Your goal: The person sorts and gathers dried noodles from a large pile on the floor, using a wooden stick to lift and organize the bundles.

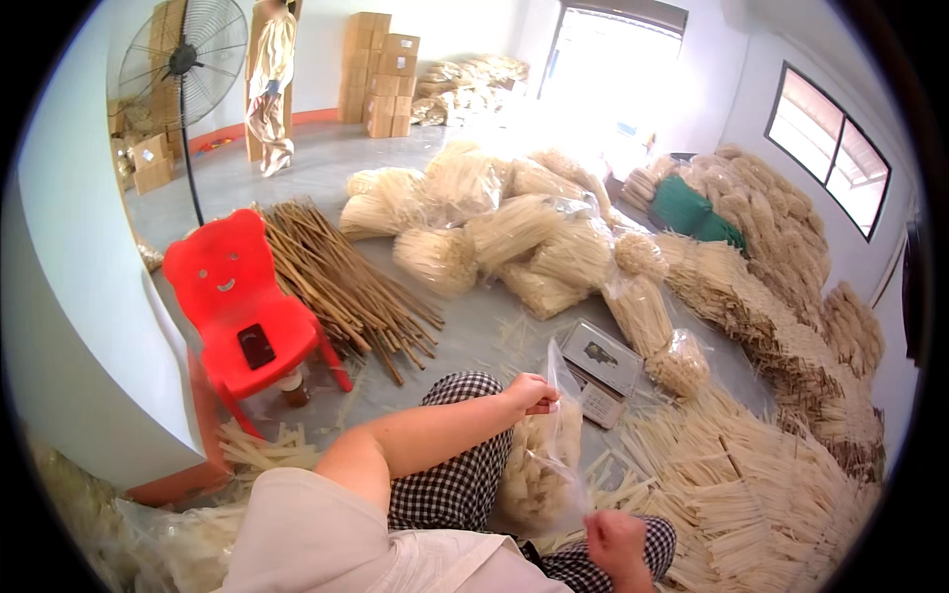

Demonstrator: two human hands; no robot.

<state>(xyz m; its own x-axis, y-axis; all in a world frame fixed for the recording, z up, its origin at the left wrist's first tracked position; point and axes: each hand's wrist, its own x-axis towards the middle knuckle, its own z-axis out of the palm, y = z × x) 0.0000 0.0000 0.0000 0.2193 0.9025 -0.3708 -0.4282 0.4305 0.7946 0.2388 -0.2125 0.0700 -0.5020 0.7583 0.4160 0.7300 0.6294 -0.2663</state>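
A clear plastic bag (pixel 561 435) stands between my knees, with pale, cream-coloured bundled material (pixel 539 474) inside it. My left hand (pixel 534 393) pinches the bag's upper edge, and a peak of loose film rises beside the fingers. Lower and to the right, my right hand (pixel 615 544) is closed at the opposite edge of the bag, near my right knee. Just beyond the bag lies a flat weighing scale (pixel 601 361) with a metal plate and a keypad. What the pale material is exactly, I cannot tell through the film.
Loose pale strips (pixel 732 484) cover the floor on my right. Ahead lie bagged strip bundles (pixel 514 232) and brown sticks (pixel 336 272). A red chair (pixel 232 296) holding a phone (pixel 256 346) stands left, near a fan (pixel 183 59). A person (pixel 270 89) is at the back.
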